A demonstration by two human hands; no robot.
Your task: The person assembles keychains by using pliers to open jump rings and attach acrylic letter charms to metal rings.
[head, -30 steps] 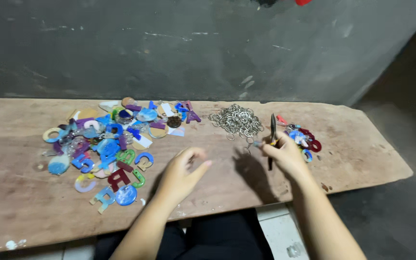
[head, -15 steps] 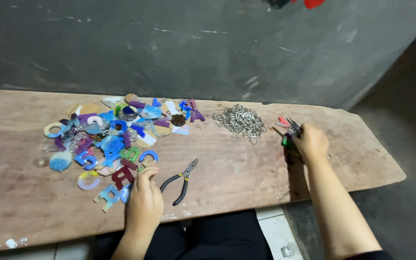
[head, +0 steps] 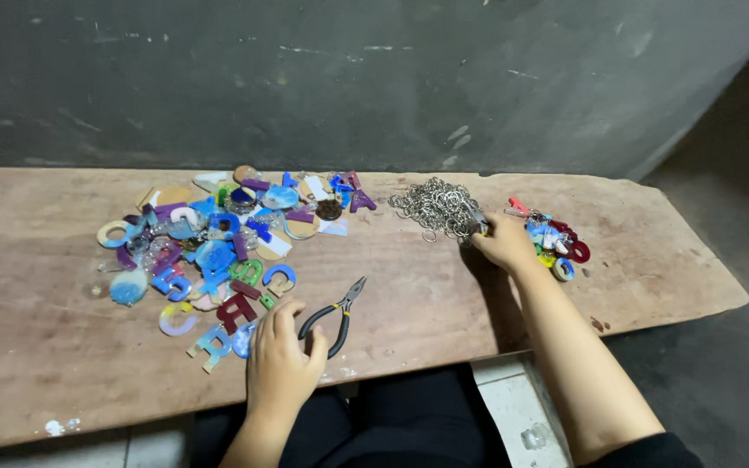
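Observation:
My left hand rests on the wooden plank, fingers spread and holding nothing. Its fingertips touch the near edge of a heap of colourful flat letters. Black-handled pliers lie just to the right of this hand, jaws pointing away from me. My right hand reaches forward with its fingers pinched on a metal ring at the right edge of a heap of metal rings.
A small pile of coloured pieces with rings lies right of my right hand. The plank's ragged right end drops to a dark floor. A grey wall rises behind the plank.
The pliers went from my right hand to the plank beside my left hand. My right hand then moved from the small right pile leftward to the ring heap.

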